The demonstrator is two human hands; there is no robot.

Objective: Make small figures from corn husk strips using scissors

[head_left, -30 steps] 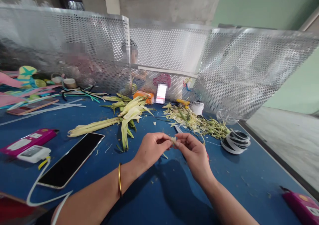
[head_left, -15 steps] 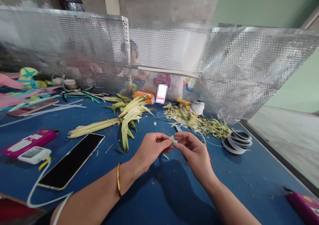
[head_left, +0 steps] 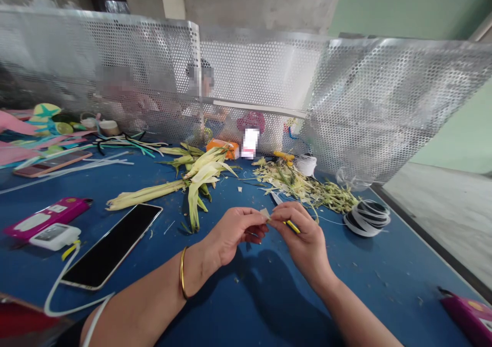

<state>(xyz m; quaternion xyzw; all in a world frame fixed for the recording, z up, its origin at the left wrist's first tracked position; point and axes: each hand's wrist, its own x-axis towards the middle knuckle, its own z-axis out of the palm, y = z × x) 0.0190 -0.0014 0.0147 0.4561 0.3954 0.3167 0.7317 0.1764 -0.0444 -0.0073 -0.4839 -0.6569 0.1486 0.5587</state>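
In front of me, above the table, my left hand [head_left: 240, 231] pinches a small pale piece of corn husk [head_left: 265, 213] between thumb and forefinger. My right hand [head_left: 303, 239] is closed on the same piece from the other side, its fingertips meeting those of the left. A pointed metal blade [head_left: 275, 198] lies just behind my right hand, and a yellow strip [head_left: 292, 226], perhaps its handle, shows beneath the fingers. Beyond my left hand lie pale green corn husks [head_left: 205, 175], with a long bundle of them stretching left.
Husk scraps [head_left: 284, 180] are heaped at the back right, near a white thread spool [head_left: 306, 165] and a coil of white ribbon [head_left: 367, 219]. A black-screened phone [head_left: 115, 247] and a magenta device [head_left: 48, 216] lie left. A perforated metal screen [head_left: 261, 70] borders the back; people sit behind it.
My right fingers have closed further over the husk piece, and less of it shows between the hands. The yellow strip under my right hand has come into sight.
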